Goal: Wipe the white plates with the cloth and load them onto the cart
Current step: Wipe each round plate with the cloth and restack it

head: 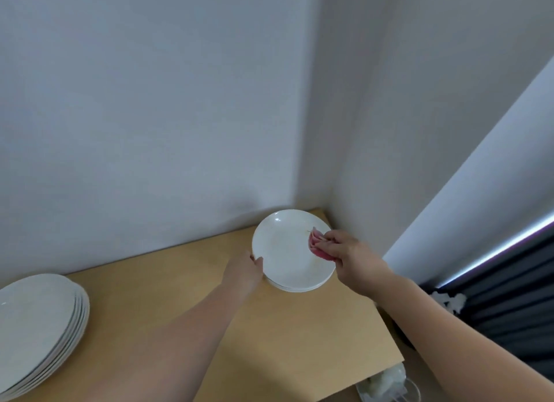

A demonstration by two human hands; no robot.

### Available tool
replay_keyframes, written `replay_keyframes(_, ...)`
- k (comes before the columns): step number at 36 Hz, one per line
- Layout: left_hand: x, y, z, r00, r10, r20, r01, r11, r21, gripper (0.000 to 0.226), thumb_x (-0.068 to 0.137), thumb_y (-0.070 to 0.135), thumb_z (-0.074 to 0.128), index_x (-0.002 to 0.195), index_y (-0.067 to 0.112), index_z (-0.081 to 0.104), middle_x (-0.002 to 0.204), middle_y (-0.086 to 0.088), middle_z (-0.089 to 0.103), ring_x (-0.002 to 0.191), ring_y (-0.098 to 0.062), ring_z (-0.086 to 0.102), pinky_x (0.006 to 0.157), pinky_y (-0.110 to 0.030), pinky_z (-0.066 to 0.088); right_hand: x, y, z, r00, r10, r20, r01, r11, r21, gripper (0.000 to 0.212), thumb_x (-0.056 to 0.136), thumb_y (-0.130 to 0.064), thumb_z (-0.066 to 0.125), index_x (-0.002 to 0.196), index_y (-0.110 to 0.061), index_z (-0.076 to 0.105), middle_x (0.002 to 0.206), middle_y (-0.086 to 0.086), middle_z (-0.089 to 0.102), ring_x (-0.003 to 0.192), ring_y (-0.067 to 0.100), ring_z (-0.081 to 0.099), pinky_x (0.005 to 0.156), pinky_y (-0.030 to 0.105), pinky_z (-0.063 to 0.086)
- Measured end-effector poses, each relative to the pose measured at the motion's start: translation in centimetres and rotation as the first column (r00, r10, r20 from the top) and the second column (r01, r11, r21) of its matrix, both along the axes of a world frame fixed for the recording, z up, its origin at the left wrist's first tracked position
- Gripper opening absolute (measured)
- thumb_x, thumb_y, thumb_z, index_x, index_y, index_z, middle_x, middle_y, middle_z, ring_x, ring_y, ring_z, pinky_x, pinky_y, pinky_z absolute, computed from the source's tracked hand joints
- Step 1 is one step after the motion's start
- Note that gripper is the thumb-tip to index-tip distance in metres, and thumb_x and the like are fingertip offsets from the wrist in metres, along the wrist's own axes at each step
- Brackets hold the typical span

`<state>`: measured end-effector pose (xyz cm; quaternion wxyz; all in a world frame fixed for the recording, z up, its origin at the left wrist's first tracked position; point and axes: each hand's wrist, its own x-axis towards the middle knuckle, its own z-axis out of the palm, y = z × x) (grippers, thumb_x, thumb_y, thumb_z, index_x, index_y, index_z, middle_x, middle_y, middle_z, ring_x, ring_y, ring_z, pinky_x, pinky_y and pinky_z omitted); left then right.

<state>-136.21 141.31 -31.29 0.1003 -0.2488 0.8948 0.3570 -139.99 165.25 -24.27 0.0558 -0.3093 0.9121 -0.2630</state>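
the top plate (284, 249) sits on a short stack (296, 288) of white plates in the far corner of the table (299, 326), close to where the two walls meet. a faint brownish smear shows across its middle. the pink cloth (317, 246) is bunched up and pressed on the plate's right side, near the rim. the right hand (344, 249) pinches the cloth, fingers curled round it from above. the left hand (244, 271) grips the plate's left rim, thumb over the edge and fingers underneath (i can't tell whether it lifts the plate or only steadies it on the stack).

well apart, at the near left edge of the table, a taller pile (39, 326) of larger white plates rests, about six deep, partly cut off by the frame.

below the table's near right corner stands a clear tub (415, 386) with something pale and white in it, too blurred to name. a dark curtain (509, 296) hangs at the right, a strip of light along its upper edge.
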Motion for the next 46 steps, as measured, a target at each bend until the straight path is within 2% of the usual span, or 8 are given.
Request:
replay_keyframes(7, -1.6, 1.6, -0.6, 0.992, 0.118, 0.038, -0.118, 0.993, 0.015, 0.016, 0.09, 0.011, 0.048, 0.075, 0.018, 0.045, 0.08, 0.002, 0.054, 0.08, -0.025, 0.055, 0.064, -0.028, 0.039, -2.5, 0.9, 0.0, 0.996, 0.071, 0.057, -0.075, 0.994, 0.074, 0.034, 0.097, -0.005, 0.051, 0.126, -0.017, 0.064, 0.135, -0.003, 0.054, 0.13, 0.006, 0.044, 0.1, 0.002, 0.027)
replay_keyframes(10, -2.2, 1.9, -0.1, 0.981, 0.174, 0.089, -0.179, 0.983, 0.043, 0.007, 0.086, 0.005, 0.047, 0.086, 0.01, 0.052, 0.092, -0.006, 0.063, 0.084, -0.029, 0.059, 0.066, -0.029, 0.043, -3.2, 1.1, -0.1, 0.994, 0.096, 0.06, -0.102, 0.989, 0.103, 0.035, 0.098, -0.007, 0.049, 0.128, -0.02, 0.062, 0.137, -0.005, 0.052, 0.129, 0.006, 0.043, 0.088, -0.01, 0.015)
replay_keyframes(15, -2.5, 2.2, 0.2, 0.978, 0.178, 0.106, -0.184, 0.982, 0.049, 0.024, 0.081, 0.007, 0.047, 0.102, 0.01, 0.058, 0.093, -0.004, 0.062, 0.077, -0.023, 0.056, 0.051, -0.026, 0.038, -4.0, 1.3, 0.1, 0.992, 0.121, 0.029, -0.124, 0.983, 0.136, 0.038, 0.098, -0.008, 0.048, 0.131, -0.023, 0.061, 0.14, -0.006, 0.049, 0.127, 0.01, 0.046, 0.09, -0.001, 0.022)
replay_keyframes(25, -2.7, 2.1, 1.4, 0.957, 0.29, 0.029, -0.287, 0.924, 0.252, 0.027, 0.08, -0.001, 0.046, 0.106, 0.003, 0.051, 0.098, -0.01, 0.058, 0.083, -0.032, 0.064, 0.063, -0.041, 0.06, -4.5, 1.3, 0.4, 0.989, 0.148, -0.021, -0.143, 0.978, 0.149, 0.04, 0.096, -0.006, 0.05, 0.13, -0.022, 0.061, 0.139, -0.004, 0.051, 0.123, 0.013, 0.05, 0.088, 0.002, 0.023)
replay_keyframes(33, -1.3, 1.5, 1.4, 0.944, 0.329, -0.035, -0.306, 0.907, 0.29, 0.025, 0.085, 0.002, 0.044, 0.107, 0.013, 0.048, 0.093, -0.001, 0.056, 0.086, -0.03, 0.064, 0.072, -0.051, 0.06, -4.4, 1.0, 0.5, 0.987, 0.149, -0.06, -0.143, 0.985, 0.097, 0.039, 0.094, -0.004, 0.052, 0.127, -0.02, 0.063, 0.137, -0.004, 0.054, 0.12, 0.014, 0.054, 0.088, 0.008, 0.031)
replay_keyframes(37, 0.6, -0.3, 1.6, 0.932, 0.357, -0.057, -0.33, 0.905, 0.27, 0.03, 0.086, 0.003, 0.043, 0.114, 0.014, 0.05, 0.1, -0.002, 0.058, 0.082, -0.026, 0.066, 0.062, -0.04, 0.06, -4.4, -0.3, 1.0, 0.985, 0.155, -0.07, -0.152, 0.987, 0.045, 0.042, 0.092, 0.002, 0.052, 0.127, -0.018, 0.063, 0.137, -0.003, 0.054, 0.12, 0.014, 0.055, 0.093, 0.012, 0.038)
replay_keyframes(41, 3.3, -2.7, 1.9, 0.916, 0.391, -0.092, -0.358, 0.899, 0.252, 0.039, 0.087, 0.004, 0.041, 0.123, 0.015, 0.052, 0.103, -0.001, 0.06, 0.081, -0.024, 0.067, 0.052, -0.028, 0.053, -3.8, -2.7, 1.6, 0.971, 0.198, -0.136, -0.205, 0.978, -0.039, 0.04, 0.085, 0.012, 0.057, 0.117, -0.008, 0.069, 0.123, 0.01, 0.063, 0.114, 0.009, 0.049, 0.092, -0.007, 0.02)
replay_keyframes(46, 7.3, -6.1, 1.9, 0.898, 0.428, -0.1, -0.403, 0.893, 0.201, 0.033, 0.087, 0.004, 0.041, 0.116, 0.014, 0.052, 0.099, -0.004, 0.06, 0.085, -0.028, 0.065, 0.074, -0.048, 0.059, -2.4, -6.3, 1.4, 0.959, 0.269, -0.093, -0.275, 0.96, -0.052, 0.04, 0.093, 0.003, 0.051, 0.126, -0.014, 0.064, 0.132, 0.002, 0.057, 0.121, 0.015, 0.055, 0.1, 0.014, 0.038)
